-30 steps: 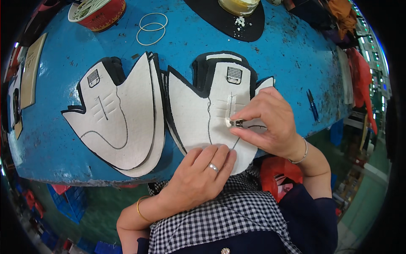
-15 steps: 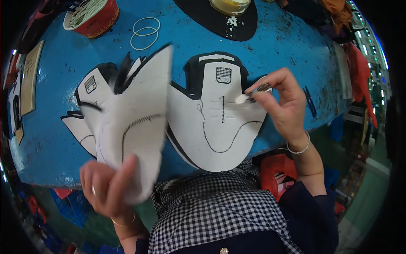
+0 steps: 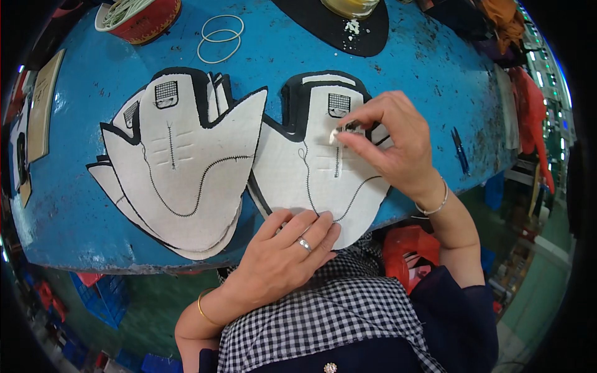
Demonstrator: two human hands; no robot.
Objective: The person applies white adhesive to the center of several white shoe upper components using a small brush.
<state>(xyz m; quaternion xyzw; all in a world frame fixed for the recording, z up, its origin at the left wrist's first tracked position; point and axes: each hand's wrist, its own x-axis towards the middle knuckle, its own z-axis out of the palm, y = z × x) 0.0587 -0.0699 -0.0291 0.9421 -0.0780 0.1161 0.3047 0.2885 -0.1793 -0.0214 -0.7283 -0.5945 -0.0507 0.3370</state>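
Observation:
Two stacks of white, black-edged shoe uppers lie side by side on the blue table. My left hand (image 3: 289, 252) rests with its fingers stretched over the bottom edge of the right stack (image 3: 280, 161), pressing on the top piece. Above that stack's stitched centre line, my right hand (image 3: 395, 146) pinches a small metal tool with a whitish tip (image 3: 339, 132); its exact kind is partly hidden by the fingers. On the left, the other stack (image 3: 208, 140) lies fanned out, its top piece showing black zigzag stitching and a small black grid patch.
Two pale rings (image 3: 221, 46) lie behind the left stack, near a red bowl (image 3: 152, 23) of pale strands. A yellowish tub (image 3: 351, 6) stands on a black mat (image 3: 311, 25) with white crumbs. Dark blue pens or slim tools (image 3: 460, 151) lie at the right.
My left hand has laid the upper it was holding onto the left stack, let go, and moved right onto the right stack. My right hand has shifted slightly left with the tool.

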